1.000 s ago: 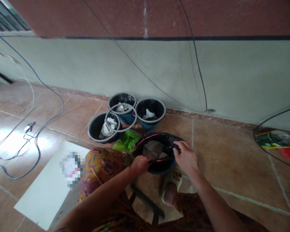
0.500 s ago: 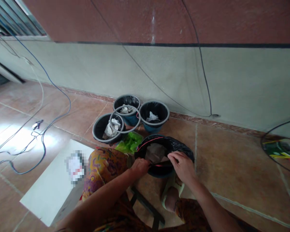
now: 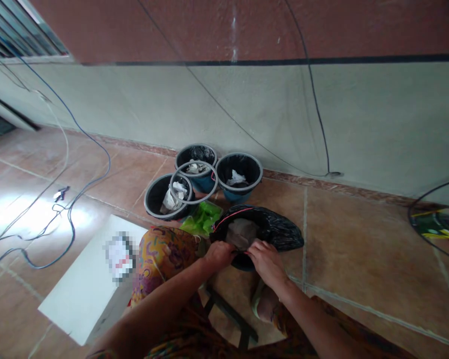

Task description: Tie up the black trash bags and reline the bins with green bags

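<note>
A black bin bag (image 3: 280,232) lines a small dark bin (image 3: 243,260) on the tiled floor just in front of me, with brownish paper inside. My left hand (image 3: 217,254) is closed on the near edge of the bag. My right hand (image 3: 266,260) is closed on the same edge right beside it, where a thin red drawstring shows. The two hands nearly touch.
Three black bins with white paper (image 3: 163,197) (image 3: 195,160) (image 3: 239,172) stand by the wall, a loose grey ring (image 3: 193,182) lying over them. A green bag (image 3: 202,218) lies beside my patterned knee. A white board (image 3: 80,284) lies left, cables (image 3: 71,209) cross the floor, a stool leg (image 3: 228,316) is below.
My right hand slid left along the bag's near edge until it met my left hand. The bag's right side has slumped outward onto the floor.
</note>
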{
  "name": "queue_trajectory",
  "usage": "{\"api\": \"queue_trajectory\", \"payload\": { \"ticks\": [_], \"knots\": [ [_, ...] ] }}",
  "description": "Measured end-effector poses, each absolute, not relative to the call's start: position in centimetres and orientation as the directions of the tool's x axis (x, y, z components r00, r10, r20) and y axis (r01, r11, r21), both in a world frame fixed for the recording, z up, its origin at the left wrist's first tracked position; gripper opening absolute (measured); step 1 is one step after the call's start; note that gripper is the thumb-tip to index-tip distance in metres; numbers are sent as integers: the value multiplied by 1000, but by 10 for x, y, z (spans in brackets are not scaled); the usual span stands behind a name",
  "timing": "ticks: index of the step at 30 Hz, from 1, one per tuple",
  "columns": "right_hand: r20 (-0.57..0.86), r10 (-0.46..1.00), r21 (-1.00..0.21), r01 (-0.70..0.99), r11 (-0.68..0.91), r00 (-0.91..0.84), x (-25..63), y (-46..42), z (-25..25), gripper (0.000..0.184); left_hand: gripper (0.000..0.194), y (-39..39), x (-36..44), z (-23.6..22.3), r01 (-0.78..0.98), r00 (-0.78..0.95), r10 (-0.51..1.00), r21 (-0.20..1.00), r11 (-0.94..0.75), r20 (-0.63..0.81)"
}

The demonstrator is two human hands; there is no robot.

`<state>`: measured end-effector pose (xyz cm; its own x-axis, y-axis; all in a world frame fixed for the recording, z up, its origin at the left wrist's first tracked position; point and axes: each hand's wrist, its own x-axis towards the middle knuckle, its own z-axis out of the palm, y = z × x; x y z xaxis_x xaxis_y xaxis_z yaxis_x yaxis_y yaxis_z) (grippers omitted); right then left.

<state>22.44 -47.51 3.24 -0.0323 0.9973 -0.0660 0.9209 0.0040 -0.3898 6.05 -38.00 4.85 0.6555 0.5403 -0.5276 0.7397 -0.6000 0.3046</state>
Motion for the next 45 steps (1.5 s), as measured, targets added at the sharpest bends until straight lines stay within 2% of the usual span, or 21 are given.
{"api": "queue_trajectory", "payload": {
  "ticks": [2, 7, 9, 14, 17, 19, 22, 25, 27, 29, 32, 34, 36, 38, 41, 43, 45],
  "knots": [
    [-28, 1000, -427, 904, -6, -7, 231, -472, 37, 21, 34, -379, 59, 46, 732, 663, 533, 302, -611, -527],
    [136, 982, -650, 760, -12, 132, 244, -465, 63, 17, 34, -378, 57, 40, 722, 671, 543, 281, -632, -505],
    [212, 961, -726, 686, 34, 177, 240, -466, 75, 17, 34, -379, 59, 38, 724, 668, 551, 267, -636, -500],
    [327, 943, -794, 557, 244, 54, 216, -477, 92, 17, 29, -382, 62, 32, 695, 698, 542, 260, -670, -468],
    [319, 947, -755, 591, 283, -44, 205, -485, 96, 13, 26, -379, 62, 29, 668, 725, 530, 260, -697, -440],
    [352, 931, -641, 699, 316, -98, 204, -488, 100, 15, 25, -377, 61, 28, 667, 724, 531, 251, -701, -440],
    [419, 883, -404, 827, 391, -213, 207, -491, 110, 21, 25, -373, 58, 28, 683, 706, 544, 234, -692, -454],
    [430, 861, -301, 856, 420, -272, 209, -495, 118, 18, 24, -372, 55, 29, 695, 688, 537, 231, -681, -488],
    [396, 881, -313, 863, 396, -260, 210, -496, 118, 20, 22, -370, 53, 31, 692, 691, 524, 247, -678, -497],
    [330, 909, -349, 862, 367, -254, 213, -496, 116, 25, 23, -365, 51, 36, 672, 724, 499, 320, -668, -477],
    [247, 940, -399, 859, 321, -237, 220, -495, 112, 29, 46, -350, 55, 46, 600, 799, 476, 534, -596, -367],
    [238, 948, -422, 856, 298, -212, 224, -493, 111, 28, 59, -335, 62, 51, 587, 784, 555, 622, -518, -277],
    [247, 947, -438, 849, 296, -203, 227, -492, 110, 25, 60, -322, 73, 52, 672, 679, 694, 586, -453, -242],
    [262, 944, -432, 850, 300, -200, 230, -490, 109, 23, 56, -312, 83, 49, 795, 562, 773, 453, -405, -295],
    [314, 937, -393, 878, 272, -150, 235, -488, 107, 22, 42, -306, 95, 42, 874, 485, 746, 259, -411, -456],
    [364, 928, -386, 895, 224, -76, 241, -487, 106, 20, 29, -306, 99, 43, 881, 473, 733, 231, -414, -489],
    [416, 909, -412, 896, 164, 25, 247, -486, 107, 19, 29, -307, 100, 51, 874, 481, 763, 301, -381, -431]
  ]
}}
